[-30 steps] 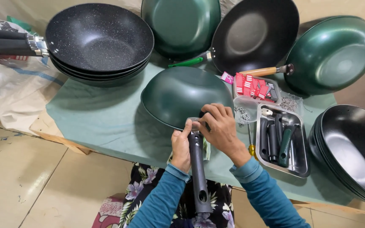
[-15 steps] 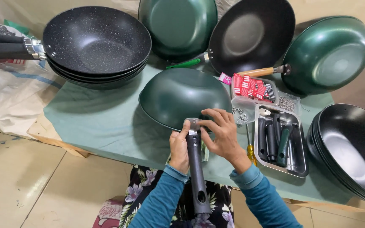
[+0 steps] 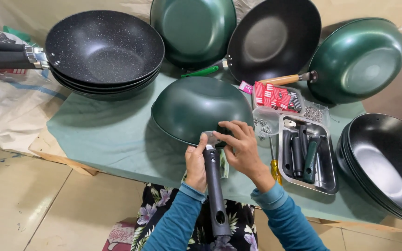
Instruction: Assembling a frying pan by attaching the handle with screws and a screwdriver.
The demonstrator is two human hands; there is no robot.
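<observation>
A dark green wok (image 3: pixel 196 104) lies upside down on the green cloth-covered table (image 3: pixel 112 139). A long black handle (image 3: pixel 214 186) points from its near rim toward me. My left hand (image 3: pixel 195 162) grips the upper end of that handle. My right hand (image 3: pixel 239 144) rests with its fingers over the metal bracket where the handle meets the wok's rim. The joint itself is mostly hidden under my fingers.
A stack of speckled black woks (image 3: pixel 103 51) sits at the back left; green and black woks (image 3: pixel 275 39) lean at the back. A metal tray (image 3: pixel 324 179) holds several handles, beside a yellow screwdriver (image 3: pixel 274 167), a red parts box (image 3: pixel 278 97) and black pans (image 3: pixel 387 162).
My hands have stayed at the handle joint; my right fingers have shifted slightly over the bracket. The view has moved a little.
</observation>
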